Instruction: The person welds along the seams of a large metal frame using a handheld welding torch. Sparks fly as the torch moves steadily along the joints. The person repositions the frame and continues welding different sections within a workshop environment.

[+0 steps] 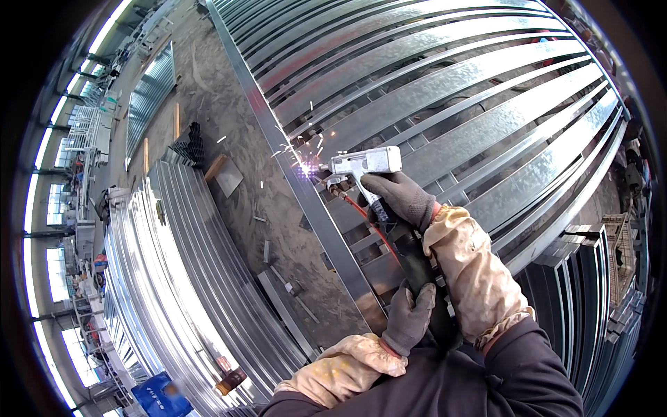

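My right hand (403, 200), in a grey knit glove, is wrapped round the grip of a white and silver welding gun (367, 161). The nozzle meets a metal frame's long edge bar (295, 184), where a violet-white glow (306, 169) throws sparks to the left and upward. A thin orange-red hose (368, 217) runs back from the nozzle along the handle. Lower down, my gloved left hand (408, 321) holds the thick black cable sleeve (415, 264) behind the gun, fingers closed around it. Tan protective sleeves (474, 271) cover both forearms. The bar's underside is hidden.
Shiny parallel slats (445, 90) fill the frame across the upper right. At left lies a stack of ribbed metal panels (208, 257); scraps and a flat plate (228, 178) are on the floor. Dark metal profiles (570, 292) stand at right. A blue bag (161, 396) sits lower left.
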`<state>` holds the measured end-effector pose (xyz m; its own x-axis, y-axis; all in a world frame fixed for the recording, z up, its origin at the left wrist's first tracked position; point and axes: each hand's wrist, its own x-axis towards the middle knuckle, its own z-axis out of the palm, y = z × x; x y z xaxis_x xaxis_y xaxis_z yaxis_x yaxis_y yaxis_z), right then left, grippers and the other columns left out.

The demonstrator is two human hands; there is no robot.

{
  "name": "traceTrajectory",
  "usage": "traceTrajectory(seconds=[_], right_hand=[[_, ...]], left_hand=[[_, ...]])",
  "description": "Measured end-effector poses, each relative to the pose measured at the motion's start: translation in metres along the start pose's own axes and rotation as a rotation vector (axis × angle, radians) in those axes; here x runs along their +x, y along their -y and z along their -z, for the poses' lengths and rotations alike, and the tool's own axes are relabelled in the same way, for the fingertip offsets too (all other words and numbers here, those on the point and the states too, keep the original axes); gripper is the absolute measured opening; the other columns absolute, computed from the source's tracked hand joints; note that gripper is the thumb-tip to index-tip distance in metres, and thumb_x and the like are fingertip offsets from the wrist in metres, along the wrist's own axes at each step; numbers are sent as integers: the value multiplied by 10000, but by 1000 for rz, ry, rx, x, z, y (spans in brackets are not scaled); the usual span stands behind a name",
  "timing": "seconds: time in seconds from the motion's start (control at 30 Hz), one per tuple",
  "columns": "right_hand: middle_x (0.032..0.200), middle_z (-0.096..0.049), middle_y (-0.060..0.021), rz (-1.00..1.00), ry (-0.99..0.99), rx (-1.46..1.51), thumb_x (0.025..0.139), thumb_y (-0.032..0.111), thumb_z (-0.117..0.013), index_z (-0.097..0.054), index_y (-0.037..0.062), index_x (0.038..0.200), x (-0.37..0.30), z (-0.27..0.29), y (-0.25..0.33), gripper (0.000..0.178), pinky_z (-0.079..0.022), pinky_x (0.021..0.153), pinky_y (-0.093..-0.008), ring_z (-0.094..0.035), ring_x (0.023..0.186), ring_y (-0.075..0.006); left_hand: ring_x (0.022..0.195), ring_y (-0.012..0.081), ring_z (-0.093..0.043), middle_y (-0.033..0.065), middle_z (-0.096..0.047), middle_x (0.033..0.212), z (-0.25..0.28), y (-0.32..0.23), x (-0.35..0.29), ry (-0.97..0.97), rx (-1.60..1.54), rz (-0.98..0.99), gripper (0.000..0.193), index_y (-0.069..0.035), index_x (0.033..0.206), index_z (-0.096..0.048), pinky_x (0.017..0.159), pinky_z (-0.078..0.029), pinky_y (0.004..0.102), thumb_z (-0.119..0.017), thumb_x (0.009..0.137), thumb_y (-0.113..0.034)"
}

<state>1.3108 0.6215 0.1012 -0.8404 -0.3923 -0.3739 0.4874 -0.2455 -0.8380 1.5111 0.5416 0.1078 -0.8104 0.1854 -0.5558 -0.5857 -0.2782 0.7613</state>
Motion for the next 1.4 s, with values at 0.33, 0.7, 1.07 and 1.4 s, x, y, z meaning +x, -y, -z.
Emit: traceTrajectory(seconds=[0.33,0.7,1.07,1.4], right_hand=[[789,-634,-85,34,-26,-4,934,284,-571,-544,-25,1149,2,3,-10,377,-498,468,-259,-605,520,-136],[846,-654,-62,-15,-11,29,912,324,-575,-587,-21,1103,-13,-2,-6,395,-499,506,-251,-610,562,-105],[897,-657,-87,162,-67,10,929,274,-570,-556,-41,1168,-18,3,-1,396,-506,518,-254,-612,576,-122],[907,-664,-91,110,-80,39,931,323,-569,-567,-38,1169,22,8,-7,432,-519,522,-256,-621,569,-118]], left_hand=[[562,48,-455,-19,-525,684,1,2,-2,8,11,37,132,-26,950,-537,486,-371,214,-583,933,-148],[564,57,-476,-12,-545,694,1,4,-8,15,41,47,125,-21,955,-546,491,-383,229,-579,929,-138],[550,58,-448,-10,-530,665,-1,-8,-7,53,148,59,95,-4,931,-550,484,-353,224,-561,923,-98],[567,68,-483,5,-548,681,13,-13,21,-30,58,-2,128,-13,902,-539,505,-393,227,-586,918,-130]])
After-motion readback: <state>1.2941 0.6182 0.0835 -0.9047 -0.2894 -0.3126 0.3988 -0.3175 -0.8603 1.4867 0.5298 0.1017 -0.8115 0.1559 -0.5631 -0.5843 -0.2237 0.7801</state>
